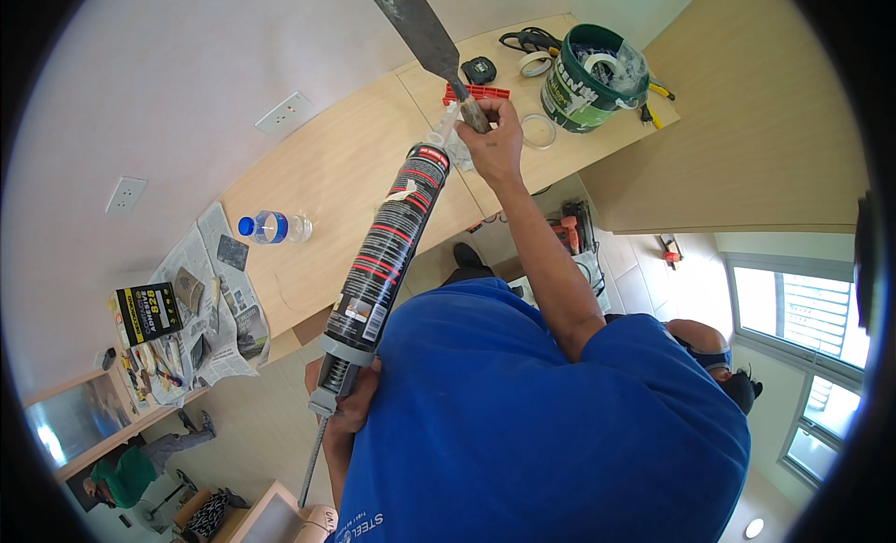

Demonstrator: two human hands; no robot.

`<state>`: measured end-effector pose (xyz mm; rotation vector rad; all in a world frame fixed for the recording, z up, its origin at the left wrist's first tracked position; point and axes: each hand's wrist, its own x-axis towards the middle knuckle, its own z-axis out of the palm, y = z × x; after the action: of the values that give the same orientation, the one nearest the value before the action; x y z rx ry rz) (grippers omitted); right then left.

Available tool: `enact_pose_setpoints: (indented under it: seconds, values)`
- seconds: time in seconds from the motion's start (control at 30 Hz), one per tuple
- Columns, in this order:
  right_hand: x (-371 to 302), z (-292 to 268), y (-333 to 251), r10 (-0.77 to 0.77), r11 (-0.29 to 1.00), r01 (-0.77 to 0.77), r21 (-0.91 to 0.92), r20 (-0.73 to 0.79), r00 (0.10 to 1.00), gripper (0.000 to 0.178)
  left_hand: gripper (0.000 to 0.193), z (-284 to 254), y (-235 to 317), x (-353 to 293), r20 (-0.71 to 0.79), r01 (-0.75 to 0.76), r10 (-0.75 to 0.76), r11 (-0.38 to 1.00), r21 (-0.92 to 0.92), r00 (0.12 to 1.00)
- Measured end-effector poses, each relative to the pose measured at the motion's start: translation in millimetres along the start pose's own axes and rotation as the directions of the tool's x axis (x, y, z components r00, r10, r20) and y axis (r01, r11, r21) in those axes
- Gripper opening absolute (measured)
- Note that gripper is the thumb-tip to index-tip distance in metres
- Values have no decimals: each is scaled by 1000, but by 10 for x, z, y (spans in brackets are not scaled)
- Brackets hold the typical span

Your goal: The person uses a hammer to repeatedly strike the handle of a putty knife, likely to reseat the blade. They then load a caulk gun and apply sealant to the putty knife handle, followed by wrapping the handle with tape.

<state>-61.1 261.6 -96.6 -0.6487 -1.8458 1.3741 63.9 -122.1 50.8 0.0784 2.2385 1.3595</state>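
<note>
My left hand (353,401) is closed round the handle of a grey caulking gun (336,370), tilted with its front end up and to the right. Loaded in it is a black sealant cartridge (392,244) with red stripes and a whitish smear. Its pale nozzle (446,131) reaches beside my right hand (495,144). That hand grips the worn handle of a putty knife (425,34), whose wide dark blade points up and left. Whether the nozzle touches my right fingers, I cannot tell. Crumpled clear plastic or tissue (459,153) lies behind the nozzle.
On the wooden counter (308,179) are a green bucket (574,90), tape rolls (539,131), a tape measure (480,71) and a water bottle (275,228). Newspaper (238,324) with a black-yellow box (149,313) covers its left end. Other people (131,473) are nearby.
</note>
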Motion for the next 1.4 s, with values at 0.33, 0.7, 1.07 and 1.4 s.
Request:
enact_pose_setpoints:
  seconds: [0.33,0.7,1.07,1.4]
  values:
    - [-8,-27,-10,25,999,-26,38,20,999,37,10,83,-18,48,-81,-175,174,984,-11,981]
    - [-14,-31,79,50,992,-57,110,62,997,37,11,91,24,30,-72,-128,124,991,-49,990]
    - [-10,-91,228,156,877,-234,420,212,965,37,14,64,-67,2,-97,-129,123,990,-54,988]
    - [16,-210,196,192,633,-438,638,419,888,41,14,84,-100,139,-70,-191,178,887,-420,982]
